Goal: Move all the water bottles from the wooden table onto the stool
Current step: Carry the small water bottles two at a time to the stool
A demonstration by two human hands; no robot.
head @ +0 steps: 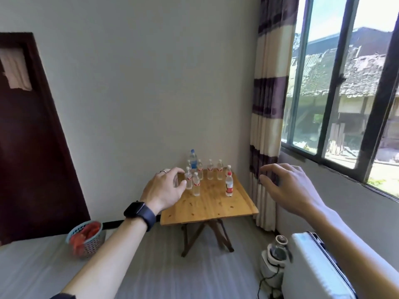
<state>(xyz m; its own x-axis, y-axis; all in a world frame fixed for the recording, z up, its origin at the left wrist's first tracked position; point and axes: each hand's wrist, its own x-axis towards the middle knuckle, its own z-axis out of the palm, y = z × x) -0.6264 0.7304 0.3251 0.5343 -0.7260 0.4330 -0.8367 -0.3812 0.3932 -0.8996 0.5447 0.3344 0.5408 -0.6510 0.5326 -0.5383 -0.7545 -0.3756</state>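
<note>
Both arms stretched forward, bare forearms. Left hand (165,189) palm down, fingers curled loosely, empty; dark watch (140,213) on wrist. Right hand (287,186) raised, fingers spread and bent, empty.

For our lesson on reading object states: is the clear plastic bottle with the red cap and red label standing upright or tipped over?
Upright. The clear plastic bottle with the red cap and red label stands base-down on the wooden table, cap uppermost.

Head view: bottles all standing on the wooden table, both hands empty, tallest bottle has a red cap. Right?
One thing is wrong: the tallest bottle has a blue cap, as the head view shows. The rest holds: bottles upright on the wooden table, left hand and right hand empty.
</note>
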